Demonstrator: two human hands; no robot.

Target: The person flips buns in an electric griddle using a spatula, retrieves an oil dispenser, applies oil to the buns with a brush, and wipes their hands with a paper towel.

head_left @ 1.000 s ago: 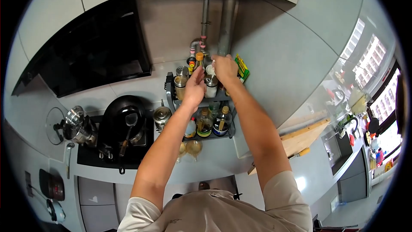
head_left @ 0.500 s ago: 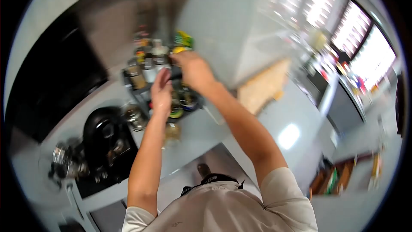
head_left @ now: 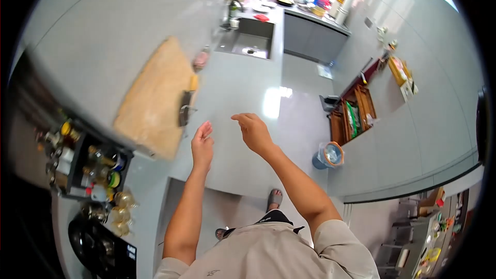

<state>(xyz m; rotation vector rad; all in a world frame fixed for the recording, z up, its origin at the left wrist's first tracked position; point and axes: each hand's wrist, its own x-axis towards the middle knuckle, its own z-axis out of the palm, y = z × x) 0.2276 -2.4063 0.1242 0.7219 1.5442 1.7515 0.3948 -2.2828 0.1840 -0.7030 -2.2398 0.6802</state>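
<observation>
Over the grey countertop, my left hand hovers with loosely bent fingers and nothing visible in it. To its right is my right hand, fingers stretched forward and no object to be seen in them. The two hands are apart. Nearest to my left hand is a cleaver with a dark blade and yellowish handle, by the edge of a wooden cutting board that leans against the wall. A dark rack of bottles and jars stands at the lower left.
A sink with a tap is set into the far counter. Several glass jars and a black stove are at the lower left. On the floor to the right stand a lined bin and a wooden crate.
My view has swung right, from the condiment rack to the counter and sink. Both hands have come away from the bottles and are now over the counter beside the board.
</observation>
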